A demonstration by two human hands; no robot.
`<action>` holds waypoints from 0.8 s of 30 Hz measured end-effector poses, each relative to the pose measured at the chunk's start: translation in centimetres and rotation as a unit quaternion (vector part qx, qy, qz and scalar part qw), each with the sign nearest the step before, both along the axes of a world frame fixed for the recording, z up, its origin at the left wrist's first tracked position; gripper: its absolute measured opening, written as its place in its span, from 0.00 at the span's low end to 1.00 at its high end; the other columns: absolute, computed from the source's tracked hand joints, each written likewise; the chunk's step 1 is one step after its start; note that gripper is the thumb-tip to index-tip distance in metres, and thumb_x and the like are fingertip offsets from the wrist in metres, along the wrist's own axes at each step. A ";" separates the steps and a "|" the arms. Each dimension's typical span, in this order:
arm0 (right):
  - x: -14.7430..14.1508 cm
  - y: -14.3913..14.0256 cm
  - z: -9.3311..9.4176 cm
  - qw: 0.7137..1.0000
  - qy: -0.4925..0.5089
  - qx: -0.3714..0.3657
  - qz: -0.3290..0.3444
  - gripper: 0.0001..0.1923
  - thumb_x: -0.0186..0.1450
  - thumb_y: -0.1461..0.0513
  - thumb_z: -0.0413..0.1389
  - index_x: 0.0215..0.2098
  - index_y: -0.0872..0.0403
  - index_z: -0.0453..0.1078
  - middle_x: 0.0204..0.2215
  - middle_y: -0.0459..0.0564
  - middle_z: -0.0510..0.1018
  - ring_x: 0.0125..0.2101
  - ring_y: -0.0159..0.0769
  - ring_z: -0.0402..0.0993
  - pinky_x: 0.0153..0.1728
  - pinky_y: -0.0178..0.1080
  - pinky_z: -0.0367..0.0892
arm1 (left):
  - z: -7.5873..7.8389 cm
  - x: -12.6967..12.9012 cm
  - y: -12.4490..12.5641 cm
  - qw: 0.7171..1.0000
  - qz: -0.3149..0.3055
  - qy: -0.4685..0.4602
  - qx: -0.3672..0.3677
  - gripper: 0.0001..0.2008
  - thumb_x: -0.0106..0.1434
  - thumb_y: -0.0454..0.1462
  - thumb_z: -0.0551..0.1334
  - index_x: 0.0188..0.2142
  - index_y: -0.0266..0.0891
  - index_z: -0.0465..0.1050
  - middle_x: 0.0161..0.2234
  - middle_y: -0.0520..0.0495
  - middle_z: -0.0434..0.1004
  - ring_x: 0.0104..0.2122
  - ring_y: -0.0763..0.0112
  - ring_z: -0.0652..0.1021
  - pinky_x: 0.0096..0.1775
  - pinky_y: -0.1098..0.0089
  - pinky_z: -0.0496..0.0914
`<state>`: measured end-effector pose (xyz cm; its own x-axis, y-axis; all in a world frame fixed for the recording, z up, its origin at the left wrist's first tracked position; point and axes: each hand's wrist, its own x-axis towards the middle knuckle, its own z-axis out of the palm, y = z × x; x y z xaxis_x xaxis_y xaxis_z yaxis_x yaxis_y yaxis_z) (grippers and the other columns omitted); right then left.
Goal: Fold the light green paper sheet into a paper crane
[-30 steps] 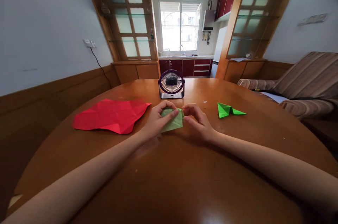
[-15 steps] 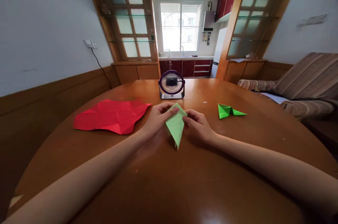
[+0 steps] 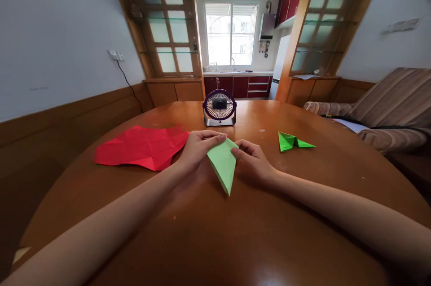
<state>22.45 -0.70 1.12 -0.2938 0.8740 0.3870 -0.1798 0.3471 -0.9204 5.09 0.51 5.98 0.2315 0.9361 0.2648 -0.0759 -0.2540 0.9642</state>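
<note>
Over a round wooden table [image 3: 215,232], the left hand [image 3: 195,151] and right hand [image 3: 254,162] each pinch an upper corner of a pale green folded paper [image 3: 222,165], point hanging toward the person; beyond lie crumpled red paper [image 3: 141,147], a bright green folded piece [image 3: 291,141] and a small desk fan [image 3: 219,107].

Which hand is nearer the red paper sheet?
Left. The left hand sits just beside the red paper sheet's right edge; the right hand lies beyond the pale green folded paper.
</note>
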 end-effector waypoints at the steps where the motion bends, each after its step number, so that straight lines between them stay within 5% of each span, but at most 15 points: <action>1: -0.1 -0.1 -0.1 1.000 0.008 -0.015 0.015 0.13 0.59 0.54 0.61 0.36 0.54 0.69 0.28 0.45 0.74 0.29 0.31 0.69 0.32 0.35 0.65 | -0.2 0.1 0.0 1.000 0.009 -0.016 -0.003 0.13 0.49 0.43 0.71 0.30 0.37 0.80 0.26 0.47 0.79 0.25 0.71 0.75 0.28 0.72 0.66; 6: -0.3 -0.2 -0.3 0.989 -0.008 -0.106 0.101 0.20 0.56 0.57 0.65 0.44 0.56 0.71 0.36 0.50 0.78 0.35 0.35 0.74 0.37 0.40 0.69 | -1.4 0.2 0.7 0.996 0.061 -0.058 -0.011 0.12 0.51 0.45 0.70 0.26 0.37 0.78 0.21 0.50 0.75 0.21 0.72 0.72 0.24 0.72 0.63; 14: 0.4 0.7 -0.5 0.989 0.001 -0.135 0.068 0.15 0.57 0.58 0.64 0.39 0.57 0.72 0.32 0.48 0.78 0.27 0.29 0.73 0.29 0.35 0.68 | -2.2 -0.4 1.8 0.992 0.099 -0.070 -0.022 0.12 0.53 0.44 0.67 0.27 0.35 0.78 0.22 0.48 0.75 0.21 0.71 0.74 0.24 0.72 0.66; 24: 1.9 2.8 -1.2 0.986 -0.048 -0.144 0.062 0.18 0.57 0.56 0.63 0.41 0.58 0.70 0.26 0.46 0.75 0.20 0.26 0.71 0.15 0.29 0.64 | -2.7 -2.8 4.5 0.983 0.068 -0.042 -0.162 0.11 0.44 0.36 0.72 0.24 0.32 0.74 0.22 0.45 0.75 0.21 0.71 0.75 0.22 0.73 0.69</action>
